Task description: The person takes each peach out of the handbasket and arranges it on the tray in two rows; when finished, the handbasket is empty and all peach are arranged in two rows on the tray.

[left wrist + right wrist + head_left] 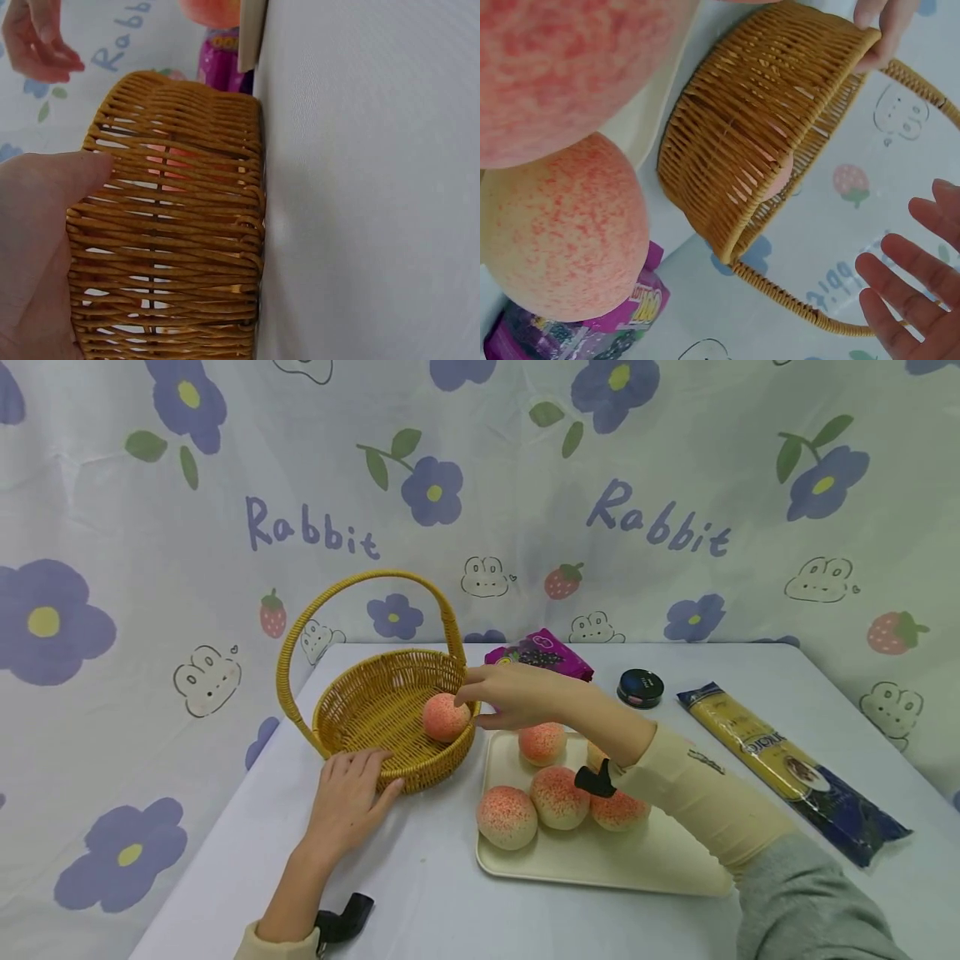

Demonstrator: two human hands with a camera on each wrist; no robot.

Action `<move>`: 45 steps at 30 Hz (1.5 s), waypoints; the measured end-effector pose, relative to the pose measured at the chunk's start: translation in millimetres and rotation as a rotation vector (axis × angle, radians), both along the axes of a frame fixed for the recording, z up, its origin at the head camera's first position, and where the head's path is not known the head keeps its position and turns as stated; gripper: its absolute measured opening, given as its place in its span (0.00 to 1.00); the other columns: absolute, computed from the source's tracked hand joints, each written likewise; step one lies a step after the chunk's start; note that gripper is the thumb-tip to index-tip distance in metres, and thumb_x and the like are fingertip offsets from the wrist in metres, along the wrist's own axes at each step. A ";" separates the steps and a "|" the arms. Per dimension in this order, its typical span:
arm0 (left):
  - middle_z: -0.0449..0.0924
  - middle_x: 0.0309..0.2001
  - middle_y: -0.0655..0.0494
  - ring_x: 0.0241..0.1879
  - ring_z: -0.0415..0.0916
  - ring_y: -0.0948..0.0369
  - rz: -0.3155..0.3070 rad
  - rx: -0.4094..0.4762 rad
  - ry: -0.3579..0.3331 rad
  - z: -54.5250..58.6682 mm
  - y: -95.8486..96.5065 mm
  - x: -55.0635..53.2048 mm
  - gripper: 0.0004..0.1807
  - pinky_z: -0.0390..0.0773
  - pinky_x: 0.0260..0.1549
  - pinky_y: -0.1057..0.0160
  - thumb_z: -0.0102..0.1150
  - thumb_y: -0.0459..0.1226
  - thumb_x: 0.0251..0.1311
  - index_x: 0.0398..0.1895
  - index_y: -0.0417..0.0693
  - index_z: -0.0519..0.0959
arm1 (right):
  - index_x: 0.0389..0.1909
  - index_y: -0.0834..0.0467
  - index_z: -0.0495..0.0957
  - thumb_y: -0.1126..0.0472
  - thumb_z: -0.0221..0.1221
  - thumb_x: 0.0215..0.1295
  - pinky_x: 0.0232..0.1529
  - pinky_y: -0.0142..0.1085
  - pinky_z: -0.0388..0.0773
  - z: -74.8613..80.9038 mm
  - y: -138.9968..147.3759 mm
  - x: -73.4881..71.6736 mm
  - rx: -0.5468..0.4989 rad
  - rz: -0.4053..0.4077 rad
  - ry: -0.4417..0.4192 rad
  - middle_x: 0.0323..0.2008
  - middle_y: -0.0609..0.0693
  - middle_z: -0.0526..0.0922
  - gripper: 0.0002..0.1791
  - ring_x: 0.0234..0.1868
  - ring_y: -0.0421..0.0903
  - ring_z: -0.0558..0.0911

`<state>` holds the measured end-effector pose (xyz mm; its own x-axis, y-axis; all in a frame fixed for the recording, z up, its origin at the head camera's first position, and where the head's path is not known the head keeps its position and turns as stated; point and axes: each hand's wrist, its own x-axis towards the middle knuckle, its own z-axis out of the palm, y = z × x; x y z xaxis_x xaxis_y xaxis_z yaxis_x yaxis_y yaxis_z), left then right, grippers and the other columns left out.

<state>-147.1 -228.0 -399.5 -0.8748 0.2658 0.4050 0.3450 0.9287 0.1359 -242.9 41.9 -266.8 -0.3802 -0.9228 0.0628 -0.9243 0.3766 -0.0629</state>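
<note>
A round yellow wicker basket (375, 710) with a tall hoop handle stands on the left of the table. My left hand (352, 802) grips its near rim, thumb on the outside wall and fingers over the edge. Inside, against the right wall, lies one pink-speckled peach (442, 720). Over the basket's right rim is my right hand (510, 695), its fingers (900, 292) spread and holding nothing in the right wrist view. A cream tray (525, 868) right of the basket holds several more peaches (507, 817), partly hidden by my right forearm.
Behind the tray lies a purple packet (551, 652) with grapes pictured on it. A small round black container (641, 687) sits right of that. Further right is a long gold and blue packet (787, 768). A patterned cloth (480, 485) hangs at the back.
</note>
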 end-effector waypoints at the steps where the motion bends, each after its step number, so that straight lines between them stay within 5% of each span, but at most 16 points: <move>1: 0.72 0.51 0.46 0.51 0.63 0.48 0.002 -0.002 -0.001 0.3 -0.1 0.1 0.25 0.54 0.55 0.48 0.53 0.49 0.60 0.54 0.42 0.71 | 0.50 0.53 0.76 0.56 0.57 0.62 0.44 0.31 0.72 -0.1 -3.1 -1.1 -0.005 0.006 0.006 0.44 0.47 0.76 0.15 0.43 0.40 0.75; 12: 0.72 0.51 0.46 0.52 0.63 0.48 0.009 -0.004 -0.026 1.1 0.7 0.0 0.25 0.53 0.56 0.48 0.52 0.50 0.61 0.54 0.42 0.71 | 0.48 0.55 0.77 0.58 0.59 0.61 0.33 0.31 0.72 -4.9 -29.6 -15.4 0.114 -0.027 -0.077 0.40 0.49 0.75 0.14 0.34 0.41 0.73; 31: 0.72 0.50 0.47 0.50 0.64 0.48 0.003 -0.013 0.000 1.2 0.4 0.8 0.24 0.54 0.56 0.49 0.53 0.50 0.60 0.52 0.42 0.72 | 0.51 0.54 0.77 0.60 0.56 0.62 0.46 0.33 0.74 -35.2 -65.9 -45.1 0.220 -0.145 -0.136 0.47 0.51 0.76 0.16 0.46 0.44 0.75; 45: 0.72 0.49 0.48 0.49 0.64 0.49 -0.004 -0.011 0.013 1.5 0.7 1.5 0.23 0.55 0.55 0.50 0.53 0.49 0.60 0.51 0.43 0.73 | 0.57 0.45 0.72 0.55 0.58 0.61 0.48 0.38 0.72 -53.3 -79.8 -50.6 0.299 -0.170 -0.049 0.51 0.51 0.69 0.21 0.51 0.47 0.69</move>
<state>-145.6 -227.3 -397.9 -0.8685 0.2739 0.4131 0.3507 0.9286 0.1216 -293.5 -37.9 -320.1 -0.5263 -0.8206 -0.2229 -0.8452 0.5336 0.0309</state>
